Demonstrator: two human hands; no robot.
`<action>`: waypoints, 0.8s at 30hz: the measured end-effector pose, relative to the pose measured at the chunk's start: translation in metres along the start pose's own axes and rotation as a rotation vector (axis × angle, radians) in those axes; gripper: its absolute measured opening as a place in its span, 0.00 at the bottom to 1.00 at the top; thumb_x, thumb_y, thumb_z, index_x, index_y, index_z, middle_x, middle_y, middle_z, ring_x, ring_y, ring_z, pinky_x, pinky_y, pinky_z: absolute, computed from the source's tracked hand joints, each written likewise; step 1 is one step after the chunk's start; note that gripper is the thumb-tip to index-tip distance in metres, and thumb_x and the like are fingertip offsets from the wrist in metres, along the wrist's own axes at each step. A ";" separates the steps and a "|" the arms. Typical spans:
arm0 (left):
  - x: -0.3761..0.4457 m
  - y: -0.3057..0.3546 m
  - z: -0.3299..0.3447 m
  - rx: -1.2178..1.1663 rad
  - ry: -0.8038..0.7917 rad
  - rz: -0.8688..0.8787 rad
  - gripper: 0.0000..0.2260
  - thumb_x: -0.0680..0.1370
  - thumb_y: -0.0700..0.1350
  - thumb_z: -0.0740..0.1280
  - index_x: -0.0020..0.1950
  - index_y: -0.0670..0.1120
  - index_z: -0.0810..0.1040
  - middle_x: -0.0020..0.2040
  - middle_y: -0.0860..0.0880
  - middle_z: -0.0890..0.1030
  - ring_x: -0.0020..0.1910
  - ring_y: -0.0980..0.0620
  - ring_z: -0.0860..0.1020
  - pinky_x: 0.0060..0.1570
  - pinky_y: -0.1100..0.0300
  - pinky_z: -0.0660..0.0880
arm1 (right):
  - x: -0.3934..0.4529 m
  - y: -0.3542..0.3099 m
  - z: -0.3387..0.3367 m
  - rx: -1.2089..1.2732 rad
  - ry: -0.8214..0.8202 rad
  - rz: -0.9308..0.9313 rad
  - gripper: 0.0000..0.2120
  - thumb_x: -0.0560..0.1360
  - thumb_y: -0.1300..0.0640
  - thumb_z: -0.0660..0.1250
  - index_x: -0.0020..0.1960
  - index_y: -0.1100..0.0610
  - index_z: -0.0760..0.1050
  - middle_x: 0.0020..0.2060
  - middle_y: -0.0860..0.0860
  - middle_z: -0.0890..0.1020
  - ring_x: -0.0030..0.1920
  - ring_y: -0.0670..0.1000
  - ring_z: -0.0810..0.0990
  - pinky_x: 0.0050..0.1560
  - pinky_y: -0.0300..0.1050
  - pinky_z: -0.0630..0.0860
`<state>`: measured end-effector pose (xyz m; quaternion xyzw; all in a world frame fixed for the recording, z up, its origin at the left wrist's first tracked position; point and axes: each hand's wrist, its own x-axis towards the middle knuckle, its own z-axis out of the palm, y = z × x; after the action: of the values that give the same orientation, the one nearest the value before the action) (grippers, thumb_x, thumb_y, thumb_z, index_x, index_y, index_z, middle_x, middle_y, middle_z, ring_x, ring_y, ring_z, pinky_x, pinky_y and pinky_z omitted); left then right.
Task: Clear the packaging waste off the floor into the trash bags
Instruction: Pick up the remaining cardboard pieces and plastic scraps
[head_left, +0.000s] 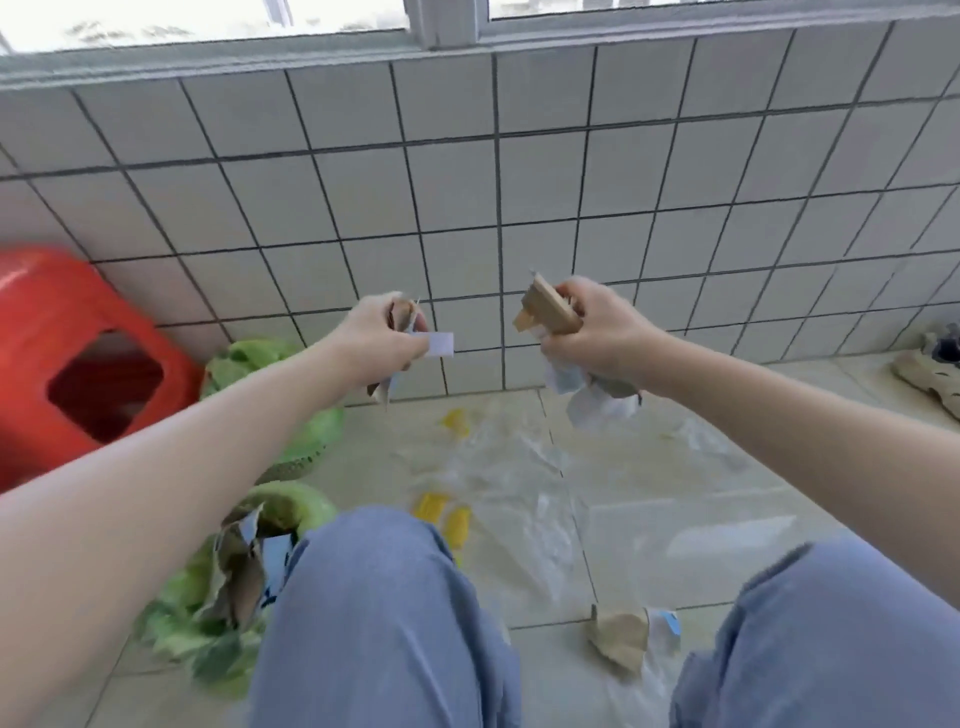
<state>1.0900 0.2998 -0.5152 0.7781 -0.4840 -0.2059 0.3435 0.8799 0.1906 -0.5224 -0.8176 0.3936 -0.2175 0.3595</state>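
Observation:
My left hand (376, 338) grips a bunch of torn cardboard and paper scraps (410, 332) in the air in front of the tiled wall. My right hand (597, 332) grips a brown cardboard piece (545, 312), with crumpled white and blue wrapping (592, 400) hanging below it. Two green trash bags lie on the floor at the left: the near trash bag (218, 597) holds torn cardboard, and the far trash bag (291, 415) sits by the wall. Clear plastic film (519, 478), yellow scraps (447, 514) and a crumpled brown paper piece (618, 639) lie on the floor between my knees.
A red plastic stool (67, 358) stands at the left against the white tiled wall (519, 182). A beige shoe (930, 374) lies at the far right by the wall. My knees in blue trousers (374, 623) fill the lower view.

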 end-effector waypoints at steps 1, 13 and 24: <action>-0.001 -0.012 -0.011 -0.009 0.027 -0.030 0.05 0.71 0.38 0.63 0.43 0.45 0.77 0.31 0.48 0.76 0.25 0.58 0.74 0.25 0.68 0.68 | 0.005 -0.010 0.012 0.006 -0.021 -0.011 0.18 0.70 0.55 0.69 0.58 0.52 0.71 0.43 0.48 0.77 0.42 0.49 0.77 0.37 0.40 0.70; -0.033 -0.224 -0.062 -0.089 0.129 -0.524 0.05 0.69 0.37 0.63 0.41 0.44 0.77 0.31 0.46 0.77 0.27 0.51 0.73 0.27 0.64 0.68 | 0.060 -0.049 0.223 0.127 -0.329 -0.009 0.10 0.71 0.57 0.67 0.50 0.52 0.69 0.37 0.45 0.74 0.40 0.49 0.75 0.40 0.42 0.70; -0.074 -0.354 -0.060 -0.031 0.215 -1.061 0.12 0.73 0.34 0.60 0.56 0.35 0.69 0.41 0.39 0.73 0.38 0.42 0.75 0.36 0.58 0.69 | 0.069 -0.065 0.370 0.331 -0.544 0.108 0.17 0.75 0.59 0.64 0.63 0.58 0.67 0.41 0.50 0.73 0.37 0.49 0.73 0.32 0.40 0.70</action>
<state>1.3126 0.4910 -0.7347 0.9272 0.0164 -0.2773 0.2514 1.1891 0.3175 -0.7070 -0.7542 0.2851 -0.0328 0.5906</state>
